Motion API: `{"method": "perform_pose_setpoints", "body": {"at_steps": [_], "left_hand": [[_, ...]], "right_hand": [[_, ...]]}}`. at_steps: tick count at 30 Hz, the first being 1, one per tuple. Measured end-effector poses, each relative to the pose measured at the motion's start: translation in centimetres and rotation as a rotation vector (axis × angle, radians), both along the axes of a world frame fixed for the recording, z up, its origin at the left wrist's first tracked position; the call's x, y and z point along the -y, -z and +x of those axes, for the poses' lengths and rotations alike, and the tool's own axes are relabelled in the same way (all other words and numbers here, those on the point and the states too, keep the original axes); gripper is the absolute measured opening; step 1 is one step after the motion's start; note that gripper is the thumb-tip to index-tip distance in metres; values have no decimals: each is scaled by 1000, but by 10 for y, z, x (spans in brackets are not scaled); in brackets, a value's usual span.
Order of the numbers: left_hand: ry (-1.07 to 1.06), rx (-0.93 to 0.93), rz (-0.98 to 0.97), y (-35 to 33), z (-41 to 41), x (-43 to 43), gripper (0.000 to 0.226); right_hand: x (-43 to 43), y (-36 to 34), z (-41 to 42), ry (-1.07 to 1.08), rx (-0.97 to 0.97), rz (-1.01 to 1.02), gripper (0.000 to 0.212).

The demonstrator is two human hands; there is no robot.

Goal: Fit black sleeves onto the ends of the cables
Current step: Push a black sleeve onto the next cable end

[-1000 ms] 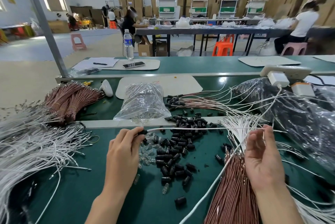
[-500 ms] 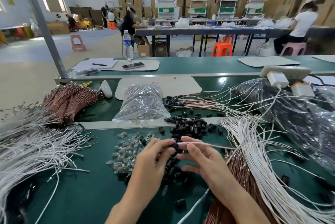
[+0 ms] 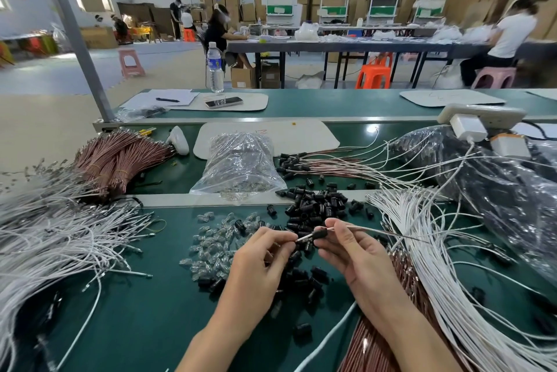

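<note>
Left hand (image 3: 259,263) and right hand (image 3: 355,254) meet just above the bench (image 3: 150,311), both with fingers curled in. The left pinches the bare tip of a thin white cable (image 3: 361,228), and the right pinches a black sleeve (image 3: 320,234) threaded on that cable, with the rest of the wire trailing off to the right over the bundle of white cables (image 3: 437,266). The sleeve looks tiny, light and probably a little rubbery, so it should slip along with only a gentle push but could easily pop out of the fingertips. It is best held round its middle. The cable seems limp and springy and would likely buckle if pushed from far back, so the grip belongs close to the end, right beside the sleeve. Below the hands lies the loose heap of sleeves (image 3: 316,204), with clear plastic pieces (image 3: 217,239) to its left. A second ago the hands were well apart, the right one up among the white cables. Half a second ago they had come together. Now the cable tip pokes out left of the sleeve.
</note>
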State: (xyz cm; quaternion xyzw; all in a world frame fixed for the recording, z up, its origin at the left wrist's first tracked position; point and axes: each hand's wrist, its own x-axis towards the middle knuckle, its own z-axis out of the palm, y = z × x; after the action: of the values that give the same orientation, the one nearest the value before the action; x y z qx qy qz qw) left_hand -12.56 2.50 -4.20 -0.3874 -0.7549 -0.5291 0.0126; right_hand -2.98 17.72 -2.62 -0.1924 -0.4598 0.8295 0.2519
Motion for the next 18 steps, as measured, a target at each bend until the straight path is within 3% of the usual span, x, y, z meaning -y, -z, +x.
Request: {"method": "perform_pose_setpoints", "body": {"at_steps": [4, 18], "left_hand": [[40, -12, -16, -1, 4, -1, 18], [29, 320, 121, -4, 4, -2, 23]], "right_hand": [[4, 1, -1, -56, 14, 8, 31], [6, -1, -1, -71, 36, 48, 23]]}}
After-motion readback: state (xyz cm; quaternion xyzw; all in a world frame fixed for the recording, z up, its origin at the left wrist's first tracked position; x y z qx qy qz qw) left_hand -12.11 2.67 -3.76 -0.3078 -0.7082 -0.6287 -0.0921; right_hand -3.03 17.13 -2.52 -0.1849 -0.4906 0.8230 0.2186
